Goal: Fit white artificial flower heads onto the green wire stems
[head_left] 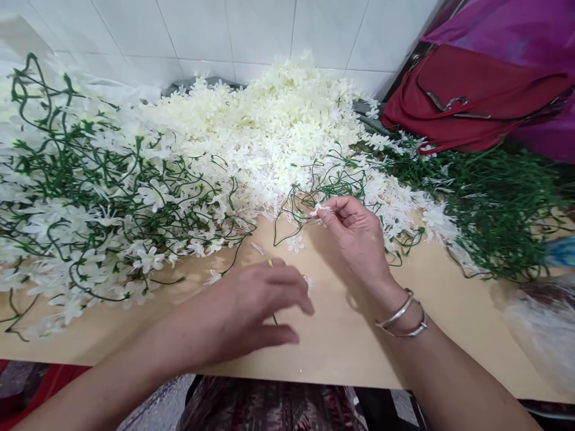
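My right hand [357,236] pinches a small white artificial flower piece [320,209] between thumb and fingertips, just above the table. Slightly blurred, my left hand [265,302] hovers lower and to the left with thumb and fingers apart, and I see nothing gripped in it. A short green bit shows under its fingers. Between the hands a single white blossom [295,243] lies on the wood. Loose green stems [339,182] lie right behind my right hand. To the left spreads a large heap of white flowers on green stems [103,197].
Cream-white loose petals [278,114] are piled against the tiled wall [260,30]. At the right lie a mass of bare green stems [498,203], a red bag [476,96] and a clear plastic bag [548,329]. The table's front edge runs close to my lap.
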### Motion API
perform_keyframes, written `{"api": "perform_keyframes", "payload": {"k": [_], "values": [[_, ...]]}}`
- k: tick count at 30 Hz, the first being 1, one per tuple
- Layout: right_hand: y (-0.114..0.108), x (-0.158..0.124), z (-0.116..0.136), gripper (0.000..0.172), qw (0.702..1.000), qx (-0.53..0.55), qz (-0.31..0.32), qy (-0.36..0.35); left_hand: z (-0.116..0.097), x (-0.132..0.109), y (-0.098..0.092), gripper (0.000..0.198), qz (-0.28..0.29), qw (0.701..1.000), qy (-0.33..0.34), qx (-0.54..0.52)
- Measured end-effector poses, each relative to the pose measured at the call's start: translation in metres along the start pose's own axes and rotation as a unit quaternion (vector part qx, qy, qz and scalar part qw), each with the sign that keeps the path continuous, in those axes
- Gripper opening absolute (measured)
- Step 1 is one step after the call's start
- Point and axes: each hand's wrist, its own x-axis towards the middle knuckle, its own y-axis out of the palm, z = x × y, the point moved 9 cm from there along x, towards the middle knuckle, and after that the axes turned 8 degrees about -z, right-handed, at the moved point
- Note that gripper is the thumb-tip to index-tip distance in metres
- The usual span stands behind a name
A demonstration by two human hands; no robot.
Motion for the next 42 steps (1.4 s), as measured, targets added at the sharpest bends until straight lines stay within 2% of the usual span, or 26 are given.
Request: {"api": "perform_keyframes", "payload": {"k": [1, 3, 4, 8, 10, 11, 14, 17, 20, 24, 34, 42], "values": [[-0.001, 0.001, 0.001, 0.01, 1.0, 0.0, 0.0, -0.007, -0.003, -0.007, 0.007, 0.02, 0.042, 0.999, 0.009, 0.015], [-0.001, 0.003, 0.002, 0.011, 1.0, 0.0, 0.004, -0.013, -0.004, -0.016, 0.017, 0.014, 0.07, 0.996, 0.026, 0.044], [0.0, 0.003, 0.001, 0.011, 1.0, -0.001, 0.008, -0.011, -0.003, -0.018, 0.021, 0.009, 0.071, 0.995, 0.036, 0.055], [0.002, 0.003, -0.001, 0.012, 1.0, 0.014, 0.01, -0.003, -0.003, -0.015, 0.027, 0.021, 0.044, 0.997, 0.052, 0.028], [0.002, 0.003, -0.003, 0.013, 0.999, 0.031, 0.011, 0.008, 0.005, -0.009, 0.023, 0.014, 0.006, 0.997, -0.004, -0.074], [0.003, 0.002, -0.003, 0.015, 0.999, 0.042, 0.017, 0.017, 0.012, -0.007, 0.02, 0.012, -0.021, 0.988, -0.043, -0.148], [0.014, -0.002, -0.004, 0.02, 0.992, 0.072, 0.093, 0.05, 0.041, -0.006, 0.013, 0.016, -0.129, 0.925, -0.149, -0.324], [0.034, -0.015, -0.004, 0.025, 0.969, 0.064, 0.218, 0.092, 0.069, -0.012, 0.006, 0.02, -0.246, 0.883, -0.206, -0.341], [0.044, -0.026, -0.007, 0.026, 0.952, 0.036, 0.282, 0.115, 0.082, -0.018, 0.004, 0.019, -0.299, 0.868, -0.233, -0.321], [0.047, -0.031, -0.008, 0.026, 0.945, 0.016, 0.307, 0.112, 0.082, -0.021, 0.001, 0.019, -0.319, 0.864, -0.235, -0.31], [0.049, -0.034, -0.01, 0.033, 0.938, -0.006, 0.324, 0.122, 0.078, -0.02, 0.001, 0.017, -0.307, 0.873, -0.243, -0.292], [0.051, -0.037, -0.012, 0.027, 0.937, -0.002, 0.321, 0.136, 0.078, -0.021, 0.002, 0.017, -0.303, 0.878, -0.248, -0.276]]}}
